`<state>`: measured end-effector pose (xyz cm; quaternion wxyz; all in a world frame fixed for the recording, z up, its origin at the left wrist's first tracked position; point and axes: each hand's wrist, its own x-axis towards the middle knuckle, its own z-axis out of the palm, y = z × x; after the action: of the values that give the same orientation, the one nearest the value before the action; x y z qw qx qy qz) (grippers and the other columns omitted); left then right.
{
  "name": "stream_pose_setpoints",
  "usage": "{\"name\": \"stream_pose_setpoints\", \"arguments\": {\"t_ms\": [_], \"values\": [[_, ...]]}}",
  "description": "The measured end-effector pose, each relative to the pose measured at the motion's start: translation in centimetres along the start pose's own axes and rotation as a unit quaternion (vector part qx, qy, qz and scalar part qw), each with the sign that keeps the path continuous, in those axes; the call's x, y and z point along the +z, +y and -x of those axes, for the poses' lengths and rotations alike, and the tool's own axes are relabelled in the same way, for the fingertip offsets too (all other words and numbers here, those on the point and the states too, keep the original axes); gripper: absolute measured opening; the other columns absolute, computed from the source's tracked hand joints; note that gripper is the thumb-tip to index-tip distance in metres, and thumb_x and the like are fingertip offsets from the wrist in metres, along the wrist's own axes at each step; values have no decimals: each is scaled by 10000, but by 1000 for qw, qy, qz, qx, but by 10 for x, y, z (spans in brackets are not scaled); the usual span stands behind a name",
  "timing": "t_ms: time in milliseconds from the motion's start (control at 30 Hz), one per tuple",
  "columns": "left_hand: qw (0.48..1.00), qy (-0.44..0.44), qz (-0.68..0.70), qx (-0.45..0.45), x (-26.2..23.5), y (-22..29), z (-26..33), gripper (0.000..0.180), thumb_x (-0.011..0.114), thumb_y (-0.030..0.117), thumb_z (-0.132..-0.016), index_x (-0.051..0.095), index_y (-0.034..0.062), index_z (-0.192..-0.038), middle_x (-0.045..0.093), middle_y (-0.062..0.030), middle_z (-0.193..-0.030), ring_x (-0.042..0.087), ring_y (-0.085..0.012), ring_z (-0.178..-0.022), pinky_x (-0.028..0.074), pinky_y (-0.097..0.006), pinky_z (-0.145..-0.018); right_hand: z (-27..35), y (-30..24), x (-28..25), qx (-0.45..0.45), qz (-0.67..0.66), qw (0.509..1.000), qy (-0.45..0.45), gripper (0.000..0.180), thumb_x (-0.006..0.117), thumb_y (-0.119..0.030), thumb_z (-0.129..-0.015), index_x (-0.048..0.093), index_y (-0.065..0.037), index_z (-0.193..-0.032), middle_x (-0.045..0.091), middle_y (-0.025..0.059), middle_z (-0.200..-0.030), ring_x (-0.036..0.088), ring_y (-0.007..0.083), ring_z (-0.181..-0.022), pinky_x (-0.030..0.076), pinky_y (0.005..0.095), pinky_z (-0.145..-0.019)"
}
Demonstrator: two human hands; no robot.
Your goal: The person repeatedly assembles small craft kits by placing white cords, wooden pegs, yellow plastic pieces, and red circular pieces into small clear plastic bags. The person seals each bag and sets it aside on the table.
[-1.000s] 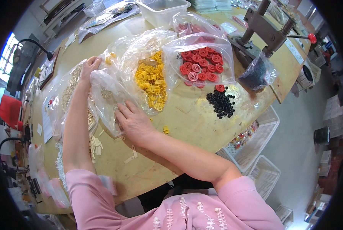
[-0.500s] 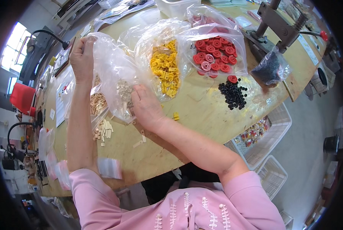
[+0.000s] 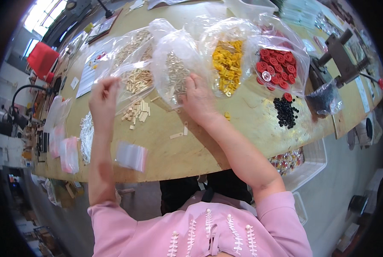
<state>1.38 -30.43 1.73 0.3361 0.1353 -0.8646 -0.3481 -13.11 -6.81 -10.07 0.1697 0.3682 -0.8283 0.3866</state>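
Note:
My right hand (image 3: 201, 99) is closed at the near right edge of a clear plastic bag (image 3: 168, 47) holding small pale, shiny pieces (image 3: 177, 70). Its thumb is hidden. My left hand (image 3: 103, 99) hovers beside the left edge of another clear bag holding short pale wooden sticks (image 3: 138, 81). The left fingers are curled together and slightly blurred; what they hold, if anything, does not show. A loose heap of wooden sticks (image 3: 136, 112) lies between my hands. Nearer me are a couple of flat pale strips (image 3: 177, 135).
Bags of yellow plastic parts (image 3: 228, 64) and red discs (image 3: 278, 67) lie to the right. Beyond are black rings (image 3: 286, 112), a bag of dark parts (image 3: 324, 100) and a hand press (image 3: 341, 58). Small zip bags (image 3: 132, 156) and white strands (image 3: 87, 138) lie near left.
My left hand has let go of the raised bag corner and come down toward me. The bag has sunk onto the table. My right hand stays at its edge; the view has shifted.

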Motion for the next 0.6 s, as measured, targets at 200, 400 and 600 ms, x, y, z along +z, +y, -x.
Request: {"name": "stream_pose_setpoints", "arguments": {"t_ms": [200, 400, 600], "values": [[997, -74, -1, -36, -5, -10, 82, 202, 623, 15, -1013, 757, 37, -1163, 777, -100, -1110, 735, -217, -985, 567, -343, -864, 2, -9, -5, -2, 50, 999, -10, 399, 789, -154, -828, 649, 7, -1164, 625, 242, -1360, 607, 403, -1257, 508, 457, -1073], [990, -111, -39, 73, 43, 5, 89, 244, 586, -32, -983, 747, 7, -1161, 765, -150, -1054, 737, -263, -1000, 572, -348, -880, -5, -23, -27, -128, 124, 982, 64, 336, 793, -225, -856, 697, -51, -1127, 613, 164, -1435, 548, 368, -1367, 467, 481, -1102], [997, -35, 69, -26, 69, -15, 67, 256, 571, -57, -961, 754, 4, -1130, 767, -156, -1041, 751, -282, -960, 586, -376, -871, 4, -25, -14, -73, 18, 997, -1, 219, 829, -179, -844, 734, -57, -998, 674, 130, -1325, 603, 345, -1304, 497, 468, -1064]]}}
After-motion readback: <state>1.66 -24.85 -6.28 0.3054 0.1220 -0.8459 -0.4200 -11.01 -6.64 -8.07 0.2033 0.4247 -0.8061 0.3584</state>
